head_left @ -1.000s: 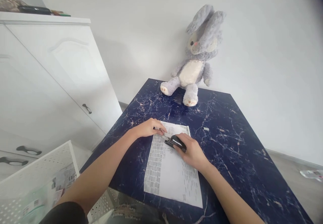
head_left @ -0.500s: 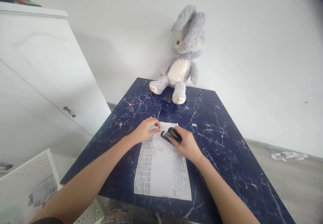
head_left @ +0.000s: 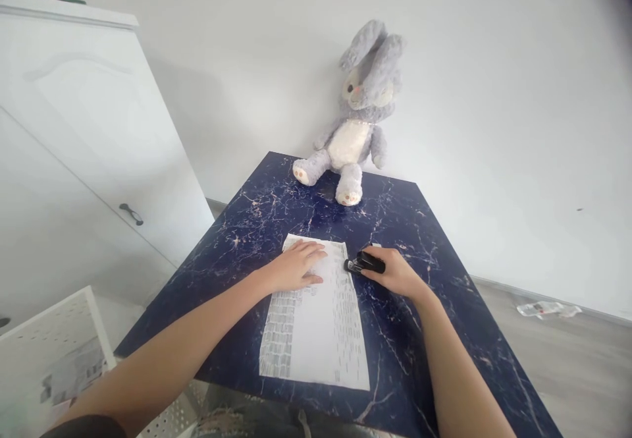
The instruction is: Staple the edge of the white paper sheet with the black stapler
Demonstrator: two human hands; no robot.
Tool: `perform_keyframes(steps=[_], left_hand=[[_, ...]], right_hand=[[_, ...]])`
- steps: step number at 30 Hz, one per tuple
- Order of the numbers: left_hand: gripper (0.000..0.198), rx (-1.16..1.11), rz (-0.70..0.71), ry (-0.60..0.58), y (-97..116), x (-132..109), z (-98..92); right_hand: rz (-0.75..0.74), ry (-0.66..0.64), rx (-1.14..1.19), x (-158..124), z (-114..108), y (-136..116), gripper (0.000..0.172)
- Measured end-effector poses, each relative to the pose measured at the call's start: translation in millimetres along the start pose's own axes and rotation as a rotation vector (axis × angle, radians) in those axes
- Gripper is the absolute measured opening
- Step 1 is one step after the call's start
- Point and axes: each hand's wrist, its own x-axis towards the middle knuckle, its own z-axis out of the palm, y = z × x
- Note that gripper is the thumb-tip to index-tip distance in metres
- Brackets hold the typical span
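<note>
A printed sheet of paper (head_left: 320,332) lies on the dark blue marbled table (head_left: 237,227). My left hand (head_left: 296,267) rests flat on its upper left part, fingers spread. In my right hand (head_left: 395,271) is a small black stapler (head_left: 368,262), held between thumb and fingers. Its front end is at the right edge of the paper, near the top; I cannot tell whether it touches the sheet. A small pale piece (head_left: 376,246), perhaps a strip of staples, lies just beyond my right hand, partly hidden.
A grey plush rabbit (head_left: 349,145) sits at the table's far end against the wall. To the left stand a white cabinet (head_left: 89,128) and a white perforated basket (head_left: 93,313) with papers inside. Clear plastic packaging (head_left: 548,309) lies on the floor at right.
My right hand has moved right with the stapler, from over the paper to its right edge. My left hand has gone from curled fingers near the top edge to lying flat on the sheet.
</note>
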Motion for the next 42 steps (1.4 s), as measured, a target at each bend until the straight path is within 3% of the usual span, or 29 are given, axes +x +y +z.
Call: perform_keyframes(steps=[5,10,16,23,35,42], left_hand=[[0.06,0.011,-0.002,-0.001,-10,-3,-1.7],[0.059,0.003,0.004,-0.027,-9,-3,-3.6],[0.052,-0.019,0.147,-0.175,0,-5,-8.9],[0.052,0.021,0.171,-0.281,4,-10,-18.9],[0.063,-0.058,0.152,-0.289,15,-8,-12.9],[0.061,-0.091,0.127,-0.207,26,-7,-2.7]], right_hand=[[0.016,-0.015,-0.039,-4,-9,4,0.014],[-0.023,-0.026,-0.021,4,6,-8,0.015],[-0.052,-0.002,-0.012,11,24,-21,0.018],[-0.035,0.012,-0.025,9,21,-18,0.022],[-0.016,-0.053,-0.052,9,22,-30,0.017],[-0.056,-0.036,-0.001,15,35,-45,0.013]])
